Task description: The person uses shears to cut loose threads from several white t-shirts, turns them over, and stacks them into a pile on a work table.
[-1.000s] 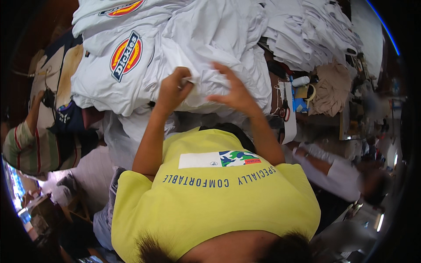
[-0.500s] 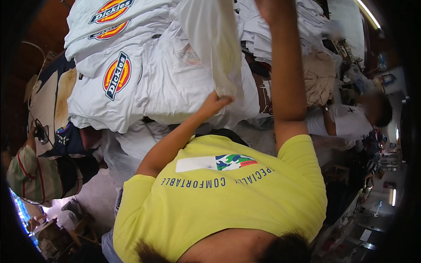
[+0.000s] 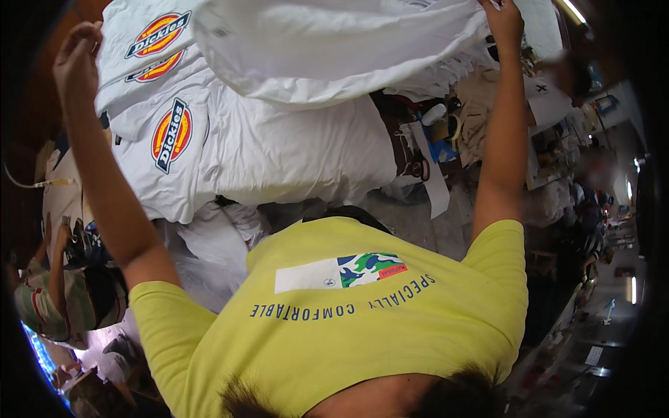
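Observation:
A white T-shirt (image 3: 348, 66) hangs raised over the far part of the table, its lower hem bowed in a wide curve. My right hand (image 3: 503, 22) pinches it at its right end, at the top of the view. At the far left, my left hand (image 3: 78, 63) is raised beside the stack, fingers bent and somewhat apart, with no cloth visible in them. Below the raised shirt lies a thick pile of white T-shirts (image 3: 300, 150). Several carry a red, yellow and dark blue emblem (image 3: 172, 136). The raised shirt hides part of the pile behind it.
Right of the pile are scissors (image 3: 419, 169), a white strip (image 3: 437, 191), a tape roll (image 3: 456, 127) and beige cloth (image 3: 474, 97). Co-workers stand at left in a striped shirt (image 3: 42, 299) and at upper right in a white shirt (image 3: 547, 97). Clear plastic (image 3: 198, 279) lies below the pile.
My left hand has left the hanging shirt and swung far left and up. My right hand has moved right. The shirt has spread sideways above the pile, and the scissors have come into view.

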Demonstrator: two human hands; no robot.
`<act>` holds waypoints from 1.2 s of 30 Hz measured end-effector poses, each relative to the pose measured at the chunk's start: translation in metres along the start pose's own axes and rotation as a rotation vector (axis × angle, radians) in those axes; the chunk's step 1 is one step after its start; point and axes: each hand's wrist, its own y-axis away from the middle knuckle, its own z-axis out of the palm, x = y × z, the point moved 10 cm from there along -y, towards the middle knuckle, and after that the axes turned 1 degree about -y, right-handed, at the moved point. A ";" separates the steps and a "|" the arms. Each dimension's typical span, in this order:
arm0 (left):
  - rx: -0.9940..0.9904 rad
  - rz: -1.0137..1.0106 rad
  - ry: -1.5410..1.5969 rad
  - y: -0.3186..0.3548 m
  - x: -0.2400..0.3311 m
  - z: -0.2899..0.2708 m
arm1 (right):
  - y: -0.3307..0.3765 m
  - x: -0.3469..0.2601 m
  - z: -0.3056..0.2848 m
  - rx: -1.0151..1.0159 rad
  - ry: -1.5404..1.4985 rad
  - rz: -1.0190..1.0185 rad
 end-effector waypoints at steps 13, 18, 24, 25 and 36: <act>-0.642 -0.059 -0.688 0.236 -0.173 0.340 | 0.023 -0.092 0.068 -0.584 -1.536 0.586; -0.550 -0.318 -1.029 0.280 -0.252 0.286 | 0.040 -0.093 0.041 -0.762 -1.409 0.494; -0.556 -0.460 -0.470 0.283 -0.286 0.281 | 0.084 -0.114 0.027 -1.026 -0.831 0.025; -0.603 -0.373 -0.508 0.283 -0.286 0.278 | 0.098 -0.109 0.038 -1.162 -0.743 0.037; -0.324 0.568 -1.427 0.011 -0.019 0.130 | 0.051 0.133 -0.032 -0.407 0.377 -0.133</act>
